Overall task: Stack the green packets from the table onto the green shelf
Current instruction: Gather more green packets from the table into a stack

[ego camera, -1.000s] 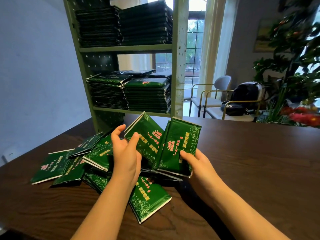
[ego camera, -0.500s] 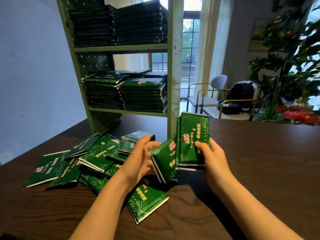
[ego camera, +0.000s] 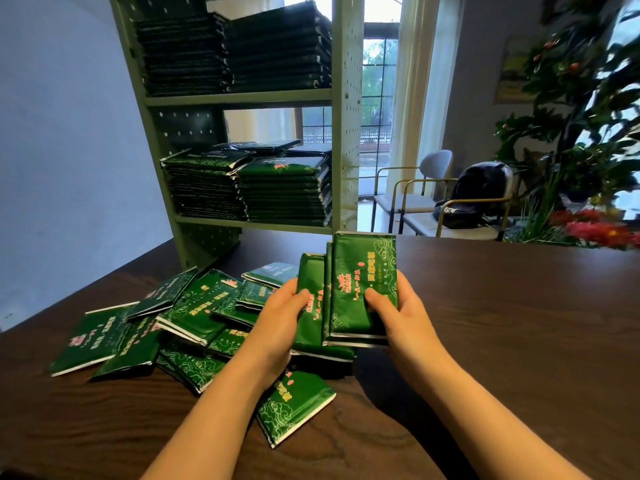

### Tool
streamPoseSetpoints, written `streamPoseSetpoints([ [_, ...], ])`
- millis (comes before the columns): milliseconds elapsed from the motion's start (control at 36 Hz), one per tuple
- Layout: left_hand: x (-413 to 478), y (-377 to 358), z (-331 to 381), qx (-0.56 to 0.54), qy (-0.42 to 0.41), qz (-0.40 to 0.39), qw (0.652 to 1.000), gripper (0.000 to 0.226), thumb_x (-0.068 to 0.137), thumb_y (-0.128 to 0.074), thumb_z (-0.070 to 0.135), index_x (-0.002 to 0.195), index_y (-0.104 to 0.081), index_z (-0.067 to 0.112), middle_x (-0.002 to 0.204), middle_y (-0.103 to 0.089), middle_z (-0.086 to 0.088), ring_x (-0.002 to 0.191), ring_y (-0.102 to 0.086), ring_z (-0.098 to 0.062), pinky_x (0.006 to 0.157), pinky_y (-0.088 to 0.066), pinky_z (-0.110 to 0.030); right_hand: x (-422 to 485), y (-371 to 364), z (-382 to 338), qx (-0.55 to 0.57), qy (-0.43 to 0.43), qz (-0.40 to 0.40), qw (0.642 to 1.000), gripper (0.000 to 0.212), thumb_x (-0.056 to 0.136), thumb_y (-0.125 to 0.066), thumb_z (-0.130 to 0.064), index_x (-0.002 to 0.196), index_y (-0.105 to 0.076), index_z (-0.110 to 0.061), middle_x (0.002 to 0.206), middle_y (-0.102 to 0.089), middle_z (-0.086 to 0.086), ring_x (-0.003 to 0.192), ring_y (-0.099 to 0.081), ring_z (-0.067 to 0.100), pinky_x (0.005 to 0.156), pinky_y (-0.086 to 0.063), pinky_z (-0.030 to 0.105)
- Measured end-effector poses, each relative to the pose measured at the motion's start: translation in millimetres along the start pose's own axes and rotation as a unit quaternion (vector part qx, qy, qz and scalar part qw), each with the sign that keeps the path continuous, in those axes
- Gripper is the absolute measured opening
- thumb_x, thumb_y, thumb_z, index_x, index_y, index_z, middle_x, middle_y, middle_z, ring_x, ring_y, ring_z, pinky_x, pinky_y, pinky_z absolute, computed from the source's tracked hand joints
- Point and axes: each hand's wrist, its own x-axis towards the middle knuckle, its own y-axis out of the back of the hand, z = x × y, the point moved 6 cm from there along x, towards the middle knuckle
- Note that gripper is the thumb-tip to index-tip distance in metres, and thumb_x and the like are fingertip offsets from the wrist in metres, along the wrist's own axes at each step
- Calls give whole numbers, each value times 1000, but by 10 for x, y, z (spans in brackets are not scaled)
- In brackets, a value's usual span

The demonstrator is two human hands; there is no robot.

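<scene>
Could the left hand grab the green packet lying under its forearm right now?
Probably not yet: the left hand grips the bundle of flat green foil packets. Otherwise that lone green foil packet lies uncovered.

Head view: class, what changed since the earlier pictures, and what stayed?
The left hand swung its packet rightward against those in the right hand, closing the fan into one bundle of green packets that both hands hold. The loose pile on the table and the stacks on the green shelf stayed put.
</scene>
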Motion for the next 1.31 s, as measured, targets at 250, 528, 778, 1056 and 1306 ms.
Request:
streamPoseSetpoints([
  [250, -39, -60, 72, 27, -77, -38, 996, 27, 88, -62, 18, 115, -59, 17, 103, -74, -4, 91, -71, -14, 72, -55, -24, -148, -344, 52, -73, 50, -84, 993, 52, 92, -50, -17, 142, -36, -21, 131, -57, -4, 121, -54, 7, 102, -43, 26],
  [528, 55, 437, 167, -196, -34, 160, 967, 25, 97, -55, 19, 121, -58, 13, 94, -71, -9, 74, -71, -21, 54, -59, -33, -92, -350, 193, -221, -1, -105, 970, 35, 103, -34, -29, 133, -51, -22, 134, -53, -9, 121, -47, 1, 108, -34, 28],
  [778, 90, 599, 75, -279, 24, 190, 941, 41, 97, -54, 26, 135, -52, 11, 109, -68, -13, 78, -68, -23, 45, -55, -29, -109, -515, 360, -535, 33, -294, 792, 73, 89, -52, -56, 150, -14, -40, 160, -8, -3, 147, -10, 26, 118, -16, 40],
  [1056, 48, 553, 79, -263, 41, 183, 946, 38, 97, -55, 26, 132, -55, 13, 108, -69, -12, 82, -69, -24, 47, -56, -29, -48, -400, 210, -581, 138, -239, 765, 46, 96, -44, -49, 142, -37, -42, 150, -37, -14, 132, -43, 14, 100, -41, 33],
  [1306, 34, 514, 107, -245, 38, 175, 953, 34, 97, -55, 25, 127, -58, 11, 103, -71, -13, 79, -70, -24, 50, -58, -31, 67, 134, -1, -208, 49, 26, 977, 23, 99, -47, -18, 85, -66, -19, 76, -68, 0, 69, -64, 15, 57, -48, 26],
])
